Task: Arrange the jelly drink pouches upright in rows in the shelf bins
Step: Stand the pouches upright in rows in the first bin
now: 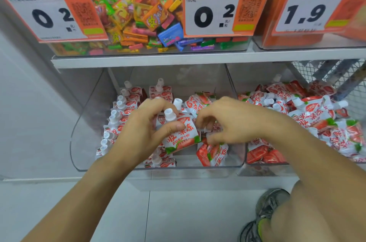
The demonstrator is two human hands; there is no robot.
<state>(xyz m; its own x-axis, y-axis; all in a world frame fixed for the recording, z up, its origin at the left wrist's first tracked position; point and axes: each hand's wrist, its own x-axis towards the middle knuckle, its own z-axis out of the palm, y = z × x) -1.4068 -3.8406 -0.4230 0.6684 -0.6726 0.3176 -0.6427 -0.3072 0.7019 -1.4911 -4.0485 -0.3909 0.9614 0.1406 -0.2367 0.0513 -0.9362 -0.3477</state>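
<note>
Row: at the far left of the left bin [79,142] we see a row of pouches [116,115] standing upright, white caps up, running front to back.
Left hand: our left hand [146,132] grips a tilted pouch [179,132], thumb across its printed front, fingers curled behind near the cap.
Right hand: our right hand [227,123] hovers just beside that pouch with fingers curled down; we cannot tell whether it grasps anything.
Right bin: the right bin [257,168] holds a loose heap [309,117] of pouches lying every way.
Floor: a grey shoe [267,206] rests on the tiles at lower right.
</note>
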